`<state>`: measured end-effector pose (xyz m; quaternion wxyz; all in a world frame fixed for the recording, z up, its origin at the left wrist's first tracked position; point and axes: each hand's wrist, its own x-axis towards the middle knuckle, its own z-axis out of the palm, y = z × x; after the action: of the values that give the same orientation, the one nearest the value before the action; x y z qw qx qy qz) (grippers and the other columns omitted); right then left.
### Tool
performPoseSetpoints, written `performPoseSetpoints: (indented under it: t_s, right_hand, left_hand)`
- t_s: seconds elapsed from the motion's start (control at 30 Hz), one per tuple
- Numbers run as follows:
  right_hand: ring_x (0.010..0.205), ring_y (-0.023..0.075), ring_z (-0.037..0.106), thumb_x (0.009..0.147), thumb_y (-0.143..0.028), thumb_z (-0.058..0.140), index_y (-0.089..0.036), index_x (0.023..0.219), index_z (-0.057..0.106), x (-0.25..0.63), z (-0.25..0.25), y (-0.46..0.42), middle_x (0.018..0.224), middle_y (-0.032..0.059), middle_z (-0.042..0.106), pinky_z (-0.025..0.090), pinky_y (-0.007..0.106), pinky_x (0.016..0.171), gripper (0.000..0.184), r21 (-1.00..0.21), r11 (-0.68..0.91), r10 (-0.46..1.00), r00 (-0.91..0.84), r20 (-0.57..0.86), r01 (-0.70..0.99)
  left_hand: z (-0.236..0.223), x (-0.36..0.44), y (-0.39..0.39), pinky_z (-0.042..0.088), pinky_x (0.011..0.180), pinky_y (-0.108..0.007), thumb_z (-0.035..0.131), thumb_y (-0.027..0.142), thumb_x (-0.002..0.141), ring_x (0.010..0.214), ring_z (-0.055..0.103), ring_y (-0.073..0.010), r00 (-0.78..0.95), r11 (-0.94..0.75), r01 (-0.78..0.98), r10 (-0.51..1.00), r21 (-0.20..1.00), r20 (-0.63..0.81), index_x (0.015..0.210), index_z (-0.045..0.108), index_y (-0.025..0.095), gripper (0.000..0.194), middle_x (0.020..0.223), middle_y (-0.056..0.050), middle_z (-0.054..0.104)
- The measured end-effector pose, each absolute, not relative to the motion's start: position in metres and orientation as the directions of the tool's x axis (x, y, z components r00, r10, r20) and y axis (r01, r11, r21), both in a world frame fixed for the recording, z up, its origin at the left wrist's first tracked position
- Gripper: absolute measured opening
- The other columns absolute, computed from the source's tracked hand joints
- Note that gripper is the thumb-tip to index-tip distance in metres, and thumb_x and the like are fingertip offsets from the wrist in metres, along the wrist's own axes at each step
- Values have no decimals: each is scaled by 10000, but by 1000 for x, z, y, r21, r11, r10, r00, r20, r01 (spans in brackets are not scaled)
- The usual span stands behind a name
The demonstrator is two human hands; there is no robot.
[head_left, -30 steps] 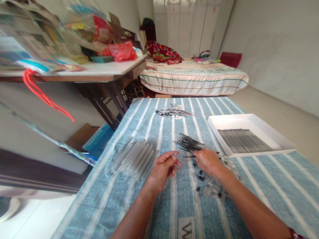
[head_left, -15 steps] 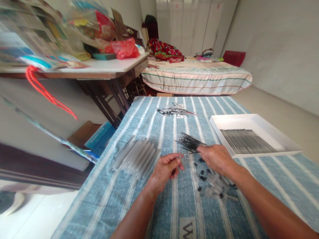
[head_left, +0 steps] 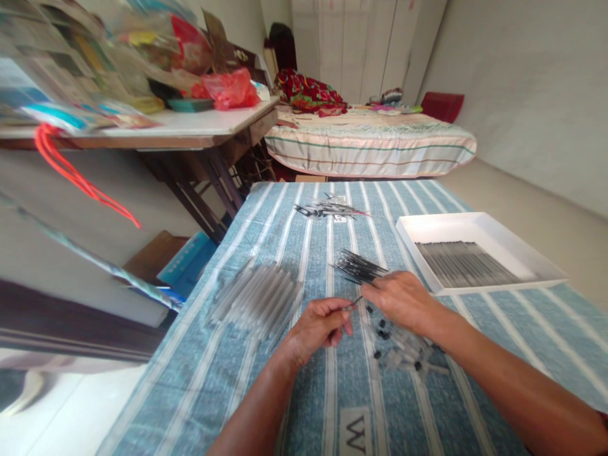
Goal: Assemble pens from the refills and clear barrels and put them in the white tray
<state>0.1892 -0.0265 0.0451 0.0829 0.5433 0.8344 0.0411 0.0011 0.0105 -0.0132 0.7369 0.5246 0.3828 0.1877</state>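
Note:
My left hand [head_left: 320, 324] is closed in a pinch over the striped blue tablecloth [head_left: 247, 380], gripping what looks like a clear pen tube. My right hand [head_left: 403, 299] is closed on a thin dark pen refill [head_left: 356, 301] whose tip meets my left fingers. Just beyond my right hand lies a bundle of dark refills [head_left: 357, 266]. A pile of clear pen tubes [head_left: 259, 297] lies left of my left hand. Small black caps and clear pieces [head_left: 399, 345] are scattered under my right wrist.
A white tray [head_left: 503, 231] holding rows of assembled pens sits at the right. A small heap of parts [head_left: 330, 209] lies at the table's far end. A cluttered side table [head_left: 190, 130] stands at the left, a bed [head_left: 370, 149] behind.
My right hand has drawn a refill out of the bundle and brought it left to my left hand's fingers. The left hand stayed nearly in place.

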Motion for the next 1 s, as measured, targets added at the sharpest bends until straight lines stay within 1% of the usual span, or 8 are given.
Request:
performPoseSetpoints:
  t_s: [0.1,0.2,0.33,0.43,0.53,0.63,0.87,1.0]
  right_hand:
    - [657,175,607,876,-158,454,-174,884,597,184,43,-27,711,57,652,366,251,590,145,128,474,879,-475,-23,871]
    - [623,161,584,902,-170,412,-175,913,606,182,38,-31,673,44,639,358,259,601,195,52,529,839,-532,118,847]
    - [673,149,594,916,-213,380,-183,1005,612,189,29,-38,734,45,662,371,250,656,251,-140,450,864,-391,318,882]
    - [721,163,616,892,-256,424,-188,895,640,198,20,-40,784,46,681,375,249,650,227,-237,256,956,-209,207,937]
    - [717,176,628,859,-271,466,-202,812,652,202,13,-42,753,30,687,364,251,623,204,-224,139,988,-149,-27,965]
    - [756,189,637,847,-287,474,-214,816,661,200,8,-43,787,38,699,366,254,629,203,-204,108,979,-140,-150,973]
    - [837,214,638,838,-281,466,-195,803,676,190,-3,-34,835,82,705,382,262,656,229,-123,54,975,-79,-208,991]
    - [826,201,633,823,-212,459,-176,737,667,192,-9,-31,829,77,698,390,256,665,228,-212,93,984,-122,-128,973]
  left_hand:
    - [-12,1,10,229,376,-187,644,355,729,400,425,-52,663,365,111,666,924,-342,1025,653,138,367,635,-13,643]
    - [-10,0,10,240,375,-185,627,350,755,397,415,-44,686,333,28,680,942,-260,879,678,116,270,622,-17,627]
    - [-10,0,10,253,374,-184,653,332,739,386,425,-48,625,363,-162,757,917,-189,952,657,132,293,623,-17,639]
    - [-8,1,10,249,367,-182,675,330,716,375,424,-46,572,369,-249,802,895,-172,980,650,126,335,615,-22,644]
    - [-7,1,10,239,362,-178,670,310,723,372,425,-45,551,360,-295,821,885,-150,988,643,124,325,615,-22,642]
    - [-8,1,9,238,364,-177,650,289,743,373,425,-45,561,361,-297,815,884,-145,1053,622,130,350,622,-17,637]
    - [-11,1,10,235,371,-180,634,301,762,379,414,-45,577,332,-256,806,908,-132,1047,620,136,329,625,-15,636]
    - [-12,1,9,239,380,-183,640,319,759,387,412,-45,603,327,-196,784,925,-150,1041,629,144,332,636,-15,634]
